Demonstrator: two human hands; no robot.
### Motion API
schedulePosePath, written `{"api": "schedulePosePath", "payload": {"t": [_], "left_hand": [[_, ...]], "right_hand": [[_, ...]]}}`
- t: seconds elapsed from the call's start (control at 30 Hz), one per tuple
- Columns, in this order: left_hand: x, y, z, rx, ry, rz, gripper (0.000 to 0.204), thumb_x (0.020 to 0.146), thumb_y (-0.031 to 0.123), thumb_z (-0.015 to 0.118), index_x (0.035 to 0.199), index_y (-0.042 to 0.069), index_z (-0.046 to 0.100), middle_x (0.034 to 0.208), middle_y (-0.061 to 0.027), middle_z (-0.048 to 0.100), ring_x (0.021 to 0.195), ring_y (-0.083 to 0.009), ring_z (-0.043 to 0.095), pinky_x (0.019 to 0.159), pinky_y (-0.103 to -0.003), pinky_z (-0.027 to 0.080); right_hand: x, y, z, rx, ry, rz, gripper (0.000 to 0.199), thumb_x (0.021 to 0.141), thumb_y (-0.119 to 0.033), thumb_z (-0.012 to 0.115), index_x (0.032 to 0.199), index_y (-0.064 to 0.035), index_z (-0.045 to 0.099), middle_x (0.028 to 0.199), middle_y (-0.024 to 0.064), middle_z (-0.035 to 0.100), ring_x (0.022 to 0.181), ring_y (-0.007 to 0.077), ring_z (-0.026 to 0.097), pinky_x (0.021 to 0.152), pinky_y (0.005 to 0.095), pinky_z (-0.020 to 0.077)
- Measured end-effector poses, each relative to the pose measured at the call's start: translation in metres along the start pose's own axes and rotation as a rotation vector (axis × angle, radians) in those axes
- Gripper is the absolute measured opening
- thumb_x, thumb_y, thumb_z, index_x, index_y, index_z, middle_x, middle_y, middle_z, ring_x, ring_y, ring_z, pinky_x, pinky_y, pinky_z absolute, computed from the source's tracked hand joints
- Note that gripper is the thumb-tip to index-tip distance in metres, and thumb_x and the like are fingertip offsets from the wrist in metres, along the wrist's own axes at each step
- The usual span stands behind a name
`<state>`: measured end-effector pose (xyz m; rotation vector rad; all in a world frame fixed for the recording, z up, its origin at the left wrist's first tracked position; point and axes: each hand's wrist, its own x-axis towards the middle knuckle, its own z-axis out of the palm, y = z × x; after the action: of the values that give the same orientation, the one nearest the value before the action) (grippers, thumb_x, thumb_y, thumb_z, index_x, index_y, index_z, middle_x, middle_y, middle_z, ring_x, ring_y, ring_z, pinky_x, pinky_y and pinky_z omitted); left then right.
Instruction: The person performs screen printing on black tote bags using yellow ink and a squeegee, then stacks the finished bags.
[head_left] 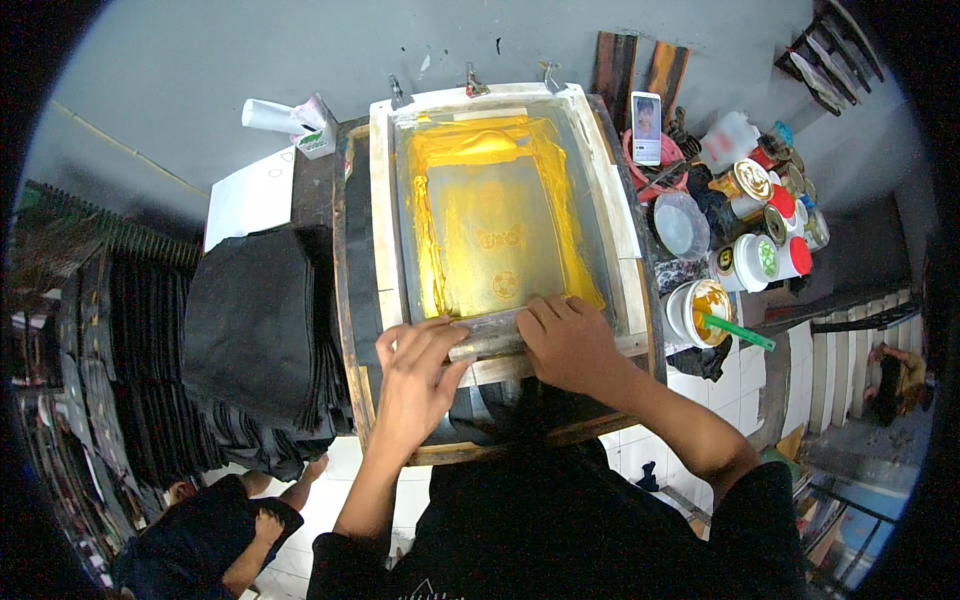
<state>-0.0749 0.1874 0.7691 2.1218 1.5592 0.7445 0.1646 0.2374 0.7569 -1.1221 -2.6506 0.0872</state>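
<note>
A screen-printing frame with pale edges lies before me, its mesh smeared with thick yellow ink along the far end and both sides. A round ball motif and a small emblem show faintly through the middle. Across the frame's near end lies a squeegee, gripped from both ends. My left hand is closed on its left end, the fingers laid over the top. My right hand wraps the right end, its knuckles up. The squeegee's lower edge is hidden from view.
Stacked black fabric pieces stand at the left, beside a white sheet and a tissue box. To the right are ink tubs, one holding a green-handled tool, and a phone. Another person sits at lower left.
</note>
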Motion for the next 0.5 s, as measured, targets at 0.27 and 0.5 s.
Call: {"api": "schedulePosePath", "payload": {"t": [0.27,0.5], "left_hand": [[-0.061,-0.043,0.013,0.496,0.125,0.061,0.103,0.072,0.053,0.086,0.152,0.004,0.042,0.161,-0.0178,0.040,0.154,-0.0380,0.025,0.123,-0.062,0.003],[-0.019,0.000,-0.053,0.503,0.647,0.149,0.124,0.067,0.072,0.081,0.158,0.009,0.026,0.158,-0.0204,0.042,0.151,-0.0433,0.026,0.123,-0.060,0.006]], "right_hand": [[-0.015,-0.001,-0.009,0.090,0.143,-0.028,0.023,0.080,-0.014,0.062,0.102,-0.0064,0.062,0.099,0.0086,0.066,0.094,0.0284,0.066,0.084,0.0416,0.0528],[0.015,-0.003,-0.099,-0.031,0.564,-0.055,0.027,0.077,-0.013,0.066,0.104,-0.0085,0.065,0.107,0.0096,0.068,0.094,0.0259,0.069,0.081,0.0397,0.0543]]}}
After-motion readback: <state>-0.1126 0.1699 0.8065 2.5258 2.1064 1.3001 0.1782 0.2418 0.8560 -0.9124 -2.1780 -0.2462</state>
